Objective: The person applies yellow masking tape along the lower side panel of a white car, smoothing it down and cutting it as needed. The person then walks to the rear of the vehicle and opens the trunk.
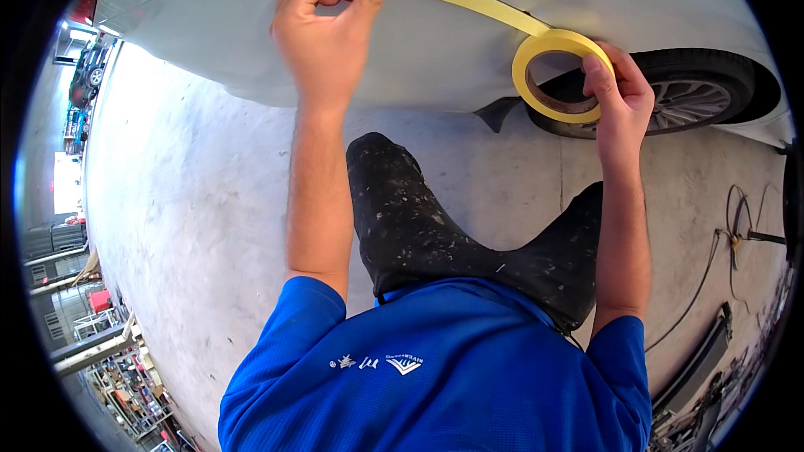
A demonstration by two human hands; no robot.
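A roll of yellow masking tape (521,67) is gripped at its right side by my right hand (621,88), thumb on the front face. From the roll a strip of tape (469,0) runs up and left along a curved seam of the pale car body (419,59). My left hand (327,25) pinches the strip's far end between thumb and forefinger, close against the panel. The roll hangs just off the panel, partly in front of the car's wheel (687,96). Whether the strip's middle is stuck down I cannot tell.
A mud flap (497,112) hangs by the wheel. On the concrete floor (201,226) at right lie a thin black cable (699,285) and a long dark trim part (695,360). Shelving with tools and parts (126,377) stands at the lower left; another vehicle (88,75) is at the far left.
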